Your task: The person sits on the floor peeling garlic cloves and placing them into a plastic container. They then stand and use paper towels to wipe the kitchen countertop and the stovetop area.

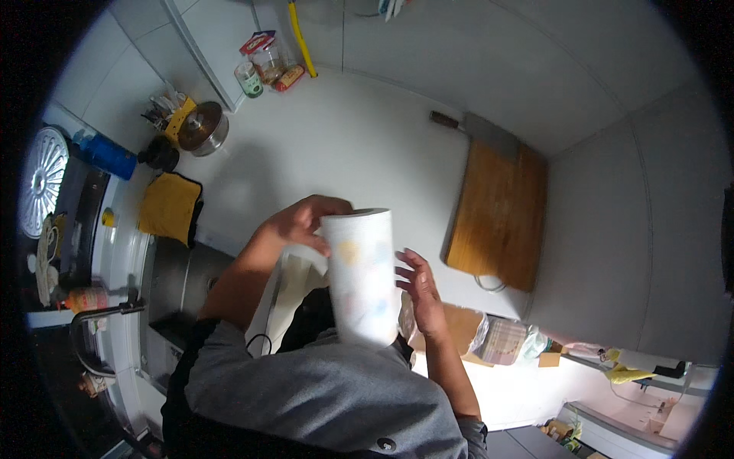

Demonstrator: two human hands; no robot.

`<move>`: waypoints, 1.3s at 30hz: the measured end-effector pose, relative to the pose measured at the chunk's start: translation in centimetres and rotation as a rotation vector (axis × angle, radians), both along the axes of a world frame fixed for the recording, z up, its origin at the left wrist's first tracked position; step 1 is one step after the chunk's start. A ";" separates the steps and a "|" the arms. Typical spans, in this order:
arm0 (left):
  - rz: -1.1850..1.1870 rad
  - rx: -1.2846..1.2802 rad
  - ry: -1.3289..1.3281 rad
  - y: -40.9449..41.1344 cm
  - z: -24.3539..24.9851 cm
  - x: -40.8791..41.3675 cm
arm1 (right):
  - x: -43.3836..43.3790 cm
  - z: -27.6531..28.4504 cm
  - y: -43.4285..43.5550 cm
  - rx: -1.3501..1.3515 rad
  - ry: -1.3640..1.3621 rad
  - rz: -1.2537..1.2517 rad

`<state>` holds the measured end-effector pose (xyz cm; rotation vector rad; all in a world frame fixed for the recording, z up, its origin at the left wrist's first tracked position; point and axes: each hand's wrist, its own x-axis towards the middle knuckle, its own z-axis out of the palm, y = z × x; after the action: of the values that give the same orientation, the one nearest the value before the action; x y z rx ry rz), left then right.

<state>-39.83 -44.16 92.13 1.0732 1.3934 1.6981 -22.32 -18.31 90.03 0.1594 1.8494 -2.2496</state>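
A white paper towel roll (362, 275) with a faint coloured print stands upright close to my body, over the front edge of the white countertop (344, 137). My left hand (309, 224) grips its upper left side, the thumb on the near side and the fingers partly hidden behind the top. To the right of the roll, my right hand (421, 284) is apart from it, fingers spread and slightly curled, holding nothing.
Right lies a wooden cutting board (499, 212) with a cleaver (490, 135) at its far end. Left are a lidded pot (203, 129), a yellow cloth (169, 207) and a sink (195, 281). Jars and packets (269, 63) stand in the back corner.
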 end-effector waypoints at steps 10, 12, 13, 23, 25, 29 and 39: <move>-0.113 -0.566 0.133 10.4 1.1 9.1 | 11.1 -0.9 0.8 -0.003 0.075 -0.118; -0.148 -0.619 0.141 11.8 0.9 10.9 | 13.1 -1.5 1.5 0.205 0.146 -0.131; -0.146 -0.627 0.147 12.5 1.1 11.7 | 13.9 -1.6 1.8 0.310 0.179 -0.131; -0.288 -0.709 0.353 17.3 2.7 12.5 | 16.3 -0.6 3.6 0.266 0.101 -0.485; -0.327 -0.655 0.400 18.3 2.6 11.5 | 16.0 -0.3 3.8 0.134 0.073 -0.561; -0.422 -0.648 0.388 20.1 3.7 10.4 | 15.3 2.0 3.6 -0.084 0.021 -0.677; -0.585 -0.618 0.494 22.5 2.8 5.9 | 14.5 2.0 3.4 -0.312 0.102 -0.648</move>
<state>-33.91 -21.62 94.92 1.3850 1.5399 0.5433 -7.79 -14.95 92.05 0.6852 1.6159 -2.9872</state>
